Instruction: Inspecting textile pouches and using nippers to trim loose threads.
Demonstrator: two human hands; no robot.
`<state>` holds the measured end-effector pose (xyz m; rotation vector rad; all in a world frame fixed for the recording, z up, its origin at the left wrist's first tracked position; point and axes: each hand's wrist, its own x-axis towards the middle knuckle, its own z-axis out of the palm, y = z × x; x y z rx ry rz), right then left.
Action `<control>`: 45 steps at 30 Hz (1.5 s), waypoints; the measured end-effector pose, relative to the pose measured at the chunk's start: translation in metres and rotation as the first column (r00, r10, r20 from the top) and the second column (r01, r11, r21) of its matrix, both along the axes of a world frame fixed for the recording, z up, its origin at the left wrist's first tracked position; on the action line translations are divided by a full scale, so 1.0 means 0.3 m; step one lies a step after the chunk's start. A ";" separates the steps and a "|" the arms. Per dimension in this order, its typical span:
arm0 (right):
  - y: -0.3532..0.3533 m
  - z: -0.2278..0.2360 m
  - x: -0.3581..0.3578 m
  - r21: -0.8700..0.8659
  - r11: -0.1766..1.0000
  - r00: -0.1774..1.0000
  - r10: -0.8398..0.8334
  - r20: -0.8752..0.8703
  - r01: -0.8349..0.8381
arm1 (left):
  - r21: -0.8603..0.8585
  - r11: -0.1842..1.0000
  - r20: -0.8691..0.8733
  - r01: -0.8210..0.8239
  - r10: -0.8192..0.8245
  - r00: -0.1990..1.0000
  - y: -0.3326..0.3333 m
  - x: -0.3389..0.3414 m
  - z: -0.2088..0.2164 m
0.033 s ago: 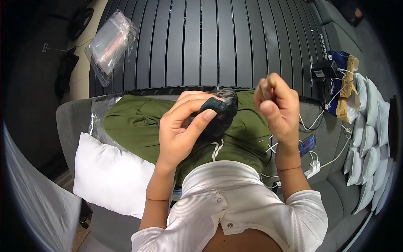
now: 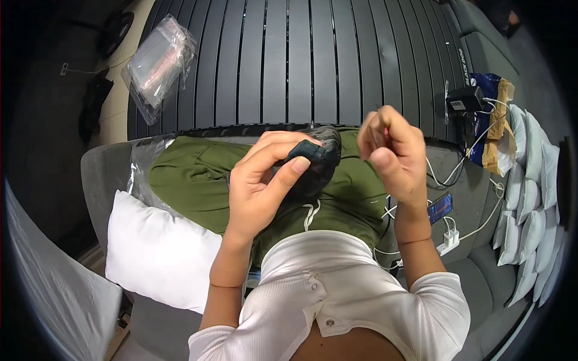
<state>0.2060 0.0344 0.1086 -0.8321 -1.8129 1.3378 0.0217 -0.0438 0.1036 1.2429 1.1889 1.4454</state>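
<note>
Over my lap, my left hand pinches the edge of a dark, soft piece between thumb and fingers. It looks black with a green-black folded edge, and its far side is glossy; I cannot tell its exact kind. To the right, apart from that piece, my right hand is raised with fingers curled toward the thumb. A small red spot shows among its fingers, but what they hold, if anything, is too small to name. Green trousers with a white drawstring lie beneath both hands.
A dark slatted table stands ahead, with clear plastic bags at its far left. A white pillow rests on the grey sofa at left. To the right are a phone, white charger, cables, a black box and stacked pale cushions.
My right hand has shifted slightly left, toward the dark piece, with its fingers still curled. My left hand has stayed nearly still, holding the same edge.
</note>
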 end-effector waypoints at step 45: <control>0.560 -0.478 0.338 0.101 0.967 0.832 -0.252 0.493 0.234 | -0.574 0.819 -0.451 0.007 -0.324 0.832 -0.147 -0.309 -0.246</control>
